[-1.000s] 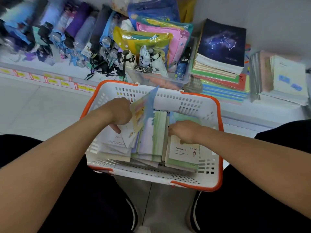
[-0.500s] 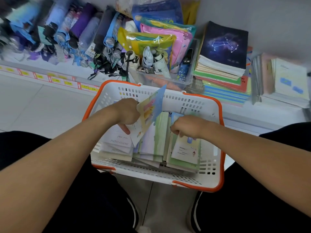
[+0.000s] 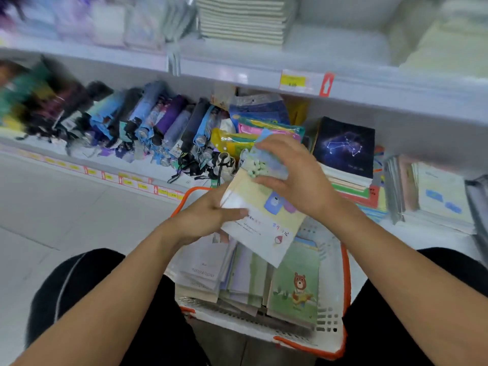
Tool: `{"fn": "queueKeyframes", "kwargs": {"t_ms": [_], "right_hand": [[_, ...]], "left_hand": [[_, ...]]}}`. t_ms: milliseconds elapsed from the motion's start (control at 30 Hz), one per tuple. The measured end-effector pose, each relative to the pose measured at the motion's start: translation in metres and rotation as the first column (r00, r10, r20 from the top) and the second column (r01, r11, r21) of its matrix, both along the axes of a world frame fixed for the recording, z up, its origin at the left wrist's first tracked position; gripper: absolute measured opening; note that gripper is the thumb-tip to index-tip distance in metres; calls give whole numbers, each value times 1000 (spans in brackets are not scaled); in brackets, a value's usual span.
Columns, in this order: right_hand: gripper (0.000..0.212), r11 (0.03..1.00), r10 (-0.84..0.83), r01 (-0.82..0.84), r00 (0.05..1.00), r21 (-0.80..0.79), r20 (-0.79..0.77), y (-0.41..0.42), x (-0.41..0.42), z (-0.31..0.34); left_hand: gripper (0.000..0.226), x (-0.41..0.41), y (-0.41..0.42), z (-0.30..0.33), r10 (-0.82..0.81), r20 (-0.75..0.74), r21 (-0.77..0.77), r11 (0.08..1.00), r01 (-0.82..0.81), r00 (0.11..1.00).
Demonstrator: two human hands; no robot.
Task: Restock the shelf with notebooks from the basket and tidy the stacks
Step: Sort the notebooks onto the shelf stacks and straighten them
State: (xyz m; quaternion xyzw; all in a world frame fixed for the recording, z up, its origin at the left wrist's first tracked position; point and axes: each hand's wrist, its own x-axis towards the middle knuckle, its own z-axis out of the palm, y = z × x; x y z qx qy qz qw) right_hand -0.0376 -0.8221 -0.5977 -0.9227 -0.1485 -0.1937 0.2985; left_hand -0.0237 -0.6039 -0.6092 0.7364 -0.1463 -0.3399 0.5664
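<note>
A white basket with an orange rim [image 3: 345, 291] stands on the floor between my knees, holding several notebooks, among them a green one with a bear [image 3: 297, 286]. Above it both hands hold a small bunch of pastel notebooks [image 3: 260, 220]. My left hand [image 3: 206, 220] grips the bunch's left edge, thumb on the cover. My right hand [image 3: 295, 180] wraps its fingers round the top end. On the bottom shelf to the right lies a notebook stack topped by a dark constellation cover [image 3: 343, 147], with pale notebooks [image 3: 435, 196] beside it.
Folded umbrellas [image 3: 148, 122] fill the bottom shelf at the left, with bright plastic pouches [image 3: 261, 122] in the middle. An upper shelf edge with a yellow price tag [image 3: 293, 81] juts out overhead, carrying a stack of pale notebooks [image 3: 243, 19]. Grey tiled floor [image 3: 66, 220] lies at the left.
Both hands have come up out of the basket with a bunch of notebooks held between them. The view has tilted upward, bringing the upper shelf into sight.
</note>
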Motion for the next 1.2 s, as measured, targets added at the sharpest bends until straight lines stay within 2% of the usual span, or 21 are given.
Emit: {"fn": "queueKeyframes", "kwargs": {"t_ms": [67, 100, 133, 167, 200, 233, 267, 300, 433, 533, 633, 700, 833, 867, 933, 1000, 1033, 1100, 1133, 1200], "right_hand": [[67, 970, -235, 241, 961, -26, 144, -10, 4, 36], [75, 936, -350, 353, 927, 5, 135, -13, 7, 52], [81, 909, -413, 409, 910, 73, 45, -14, 11, 69], [81, 894, -391, 406, 914, 189, -110, -13, 14, 85], [74, 853, -270, 362, 922, 375, -276, -8, 17, 102], [60, 754, -72, 306, 918, 582, -390, 0, 20, 120], [44, 624, 105, 278, 896, 731, -431, 7, 23, 136], [31, 540, 210, 254, 882, 803, -421, 14, 26, 151], [24, 421, 168, 246, 925, 873, -341, 22, 59, 189], [21, 262, 142, 292, 931, 920, -336, 18, 104, 211], [25, 121, 114, 301, 942, 946, -315, 3, 166, 235], [29, 152, 58, 332, 937, 931, -344, -10, 210, 250], [34, 309, -3, 412, 902, 857, -432, -27, 267, 262], [30, 315, 41, 412, 894, 855, -446, -29, 270, 264], [8, 321, 118, 440, 860, 839, -496, -28, 270, 266], [5, 358, 90, 437, 863, 825, -496, -29, 266, 266], [9, 404, 47, 407, 885, 819, -463, -31, 260, 264], [33, 593, -114, 343, 931, 729, -346, -39, 243, 250], [37, 682, -247, 342, 940, 646, -237, -41, 227, 237], [32, 746, -426, 319, 903, 585, 52, -35, 178, 182]], "left_hand": [[43, 6, 11, 29, 96, 14, -140, 986, -93, 995], [43, 10, 15, 46, 159, 16, -218, 964, -152, 987], [41, 16, 16, 64, 215, 9, -291, 935, -203, 977], [39, 22, 15, 84, 255, -1, -352, 905, -239, 967], [35, 29, 11, 104, 287, -14, -401, 876, -268, 958], [29, 39, 6, 124, 314, -24, -434, 852, -293, 949], [24, 50, -1, 143, 334, -34, -451, 836, -313, 942], [22, 62, -7, 160, 352, -32, -452, 829, -328, 935], [22, 111, -29, 212, 436, 31, -421, 822, -384, 899], [21, 151, -46, 234, 538, 28, -480, 747, -461, 842], [41, 180, -57, 253, 562, -16, -551, 685, -477, 827], [48, 192, -57, 258, 562, -27, -567, 672, -476, 827], [40, 199, -46, 238, 574, 17, -517, 706, -484, 819], [39, 198, -43, 230, 566, 38, -497, 726, -476, 823], [37, 196, -38, 216, 551, 77, -454, 761, -463, 831], [36, 192, -31, 204, 536, 82, -424, 782, -457, 840], [35, 188, -30, 198, 533, 86, -417, 787, -455, 842], [30, 174, -29, 183, 539, 115, -415, 789, -453, 834], [26, 166, -30, 170, 550, 129, -404, 789, -463, 825], [14, 141, -37, 128, 555, 178, -318, 814, -486, 813]]}}
